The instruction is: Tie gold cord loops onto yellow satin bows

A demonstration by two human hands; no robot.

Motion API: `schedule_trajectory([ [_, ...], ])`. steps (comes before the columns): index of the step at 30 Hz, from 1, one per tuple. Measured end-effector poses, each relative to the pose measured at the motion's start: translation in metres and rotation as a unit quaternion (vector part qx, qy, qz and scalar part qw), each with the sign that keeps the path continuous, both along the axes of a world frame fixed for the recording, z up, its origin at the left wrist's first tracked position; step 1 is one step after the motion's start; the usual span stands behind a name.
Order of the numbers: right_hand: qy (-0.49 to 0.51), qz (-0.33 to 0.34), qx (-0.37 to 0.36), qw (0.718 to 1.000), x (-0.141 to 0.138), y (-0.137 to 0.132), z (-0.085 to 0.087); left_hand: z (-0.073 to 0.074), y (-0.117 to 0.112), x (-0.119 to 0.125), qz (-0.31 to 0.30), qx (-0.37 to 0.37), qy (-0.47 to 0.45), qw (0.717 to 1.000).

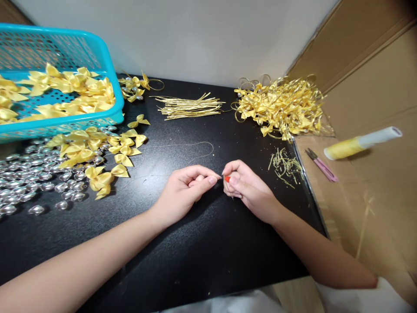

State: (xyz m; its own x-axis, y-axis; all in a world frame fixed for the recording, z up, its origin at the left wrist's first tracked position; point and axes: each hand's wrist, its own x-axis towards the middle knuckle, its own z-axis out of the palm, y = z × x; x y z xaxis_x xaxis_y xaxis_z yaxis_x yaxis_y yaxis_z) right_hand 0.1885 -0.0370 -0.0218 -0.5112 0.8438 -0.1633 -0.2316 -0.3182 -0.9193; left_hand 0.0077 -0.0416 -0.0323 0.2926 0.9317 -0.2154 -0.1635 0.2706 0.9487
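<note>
Over the black table my two hands meet fingertip to fingertip. My left hand [185,188] is closed in a pinch, its thumb and index finger at the thin thread [200,143]. That thread loops across the table behind the hand. My right hand [247,187] is closed around a small orange-red item [227,178] with a thin grey tip pointing at my left fingertips; its kind is too small to tell. Left of my hands lie yellow ribbon bows [122,159] and a spread of shiny silver beads [42,174].
A blue basket [112,82] of yellow bows stands back left. Gold twist ties [192,106] lie at the back, beside a heap of bows with gold rings [283,106]. Right are trimmings [286,167], pink thread snips [322,166] and a yellow-and-white roll [361,143] on cardboard.
</note>
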Motion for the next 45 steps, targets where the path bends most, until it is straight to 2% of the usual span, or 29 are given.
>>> schedule_trajectory([
  [13,-0.021,-0.004,0.005,1.0,0.0002,0.0005,0.0005,0.0023,0.0005,0.0014,0.013,0.0,0.024,1.0],
  [18,-0.102,-0.013,0.071,0.992,0.0054,-0.003,-0.0008,0.0016,-0.0008,0.0005,0.016,0.013,0.05,0.999],
  [23,-0.22,-0.013,0.169,0.961,0.0091,-0.0047,0.0023,0.0016,-0.0019,-0.0003,0.021,0.022,0.053,0.998],
  [31,-0.284,-0.013,0.278,0.917,0.0079,-0.0045,0.0055,-0.0041,-0.0033,-0.0008,0.01,0.029,0.036,0.999],
  [39,-0.347,-0.056,0.448,0.822,0.0065,-0.0056,0.0044,0.0005,-0.0022,0.0017,0.02,0.024,0.06,0.998],
  [42,-0.348,-0.081,0.464,0.81,0.0056,-0.006,0.0027,0.0029,-0.0017,0.0011,0.01,0.025,0.076,0.997],
  [45,-0.344,-0.089,0.461,0.813,0.0056,-0.0063,0.0008,0.0047,-0.0013,0.0003,-0.005,0.026,0.083,0.996],
])
